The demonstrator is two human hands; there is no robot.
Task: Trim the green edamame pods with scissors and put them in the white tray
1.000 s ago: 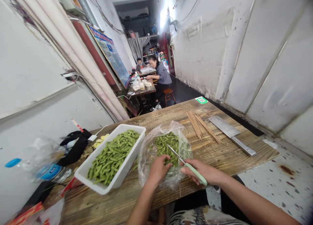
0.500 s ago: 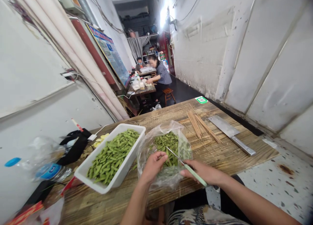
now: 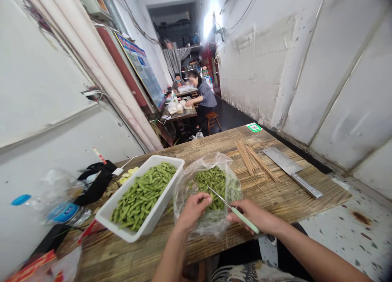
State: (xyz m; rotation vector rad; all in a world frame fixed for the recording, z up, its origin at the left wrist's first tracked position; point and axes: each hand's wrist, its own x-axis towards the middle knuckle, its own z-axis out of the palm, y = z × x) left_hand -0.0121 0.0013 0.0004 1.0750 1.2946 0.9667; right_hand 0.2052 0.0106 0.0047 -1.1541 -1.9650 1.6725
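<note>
Since a second ago, the left hand (image 3: 193, 208) has risen a little from the pods, and its thumb and forefinger, spread apart then, are now brought close together. From the head view, it hangs over the near left part of a clear plastic bag (image 3: 186, 180); whether it pinches a pod, I cannot tell. Its fingertips are just beside the tips of the scissors (image 3: 237, 214). The right hand (image 3: 249, 216) is wrapped round their green handles at the bag's near right side, and the blades slant up and left over the pods (image 3: 211, 180).

The tabletop (image 3: 294, 200) has its near edge just below the bag, so there is little room on that side. Bare wood lies to the right of the right hand, as far as the knife (image 3: 284, 161), whose handle points at the near right corner. Thin sticks (image 3: 252, 159) lie between bag and knife.

The bag stands open with green pods inside. Just left of it, a white tub (image 3: 161, 206) holds a heap of plumper pods, below its rim at the near end.
</note>
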